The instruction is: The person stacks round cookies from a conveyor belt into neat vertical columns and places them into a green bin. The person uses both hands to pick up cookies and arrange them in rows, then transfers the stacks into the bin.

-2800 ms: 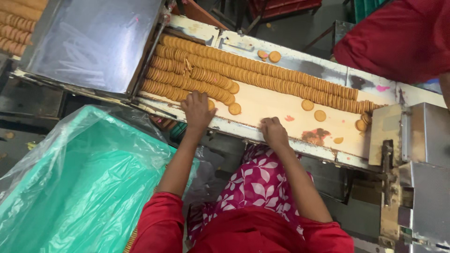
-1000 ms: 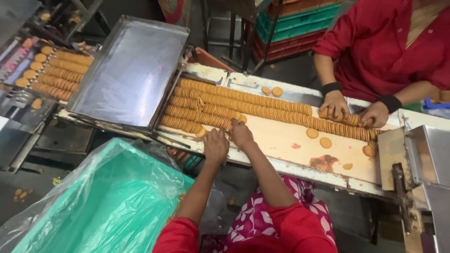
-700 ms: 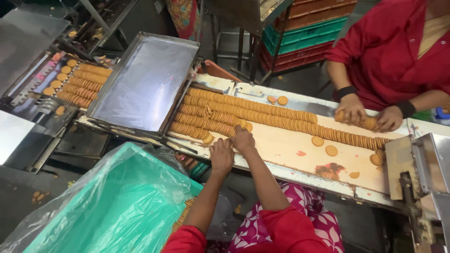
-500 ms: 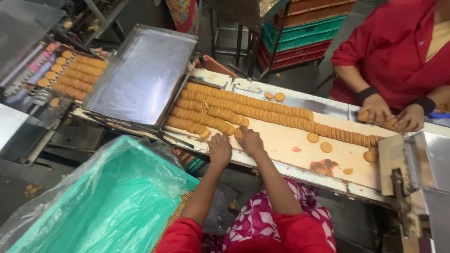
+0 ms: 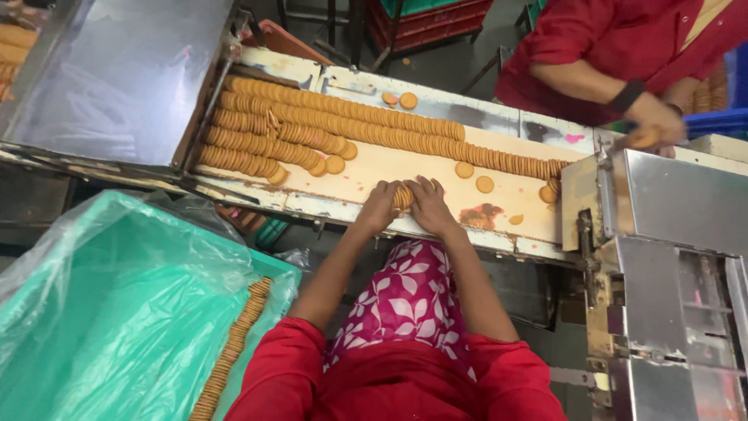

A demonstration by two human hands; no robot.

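Biscuit stack (image 5: 403, 196) at the counter's (image 5: 366, 168) near edge, pressed between the closed-in left hand (image 5: 379, 207) and right hand (image 5: 427, 206): gathering step, seemingly; lifting it next would need steady inward pressure from both sides.

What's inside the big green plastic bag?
Inside the green bag, one long row of round biscuits stands on edge along its right side. The rest looks like bare plastic; crumpled folds hide the near-left part.
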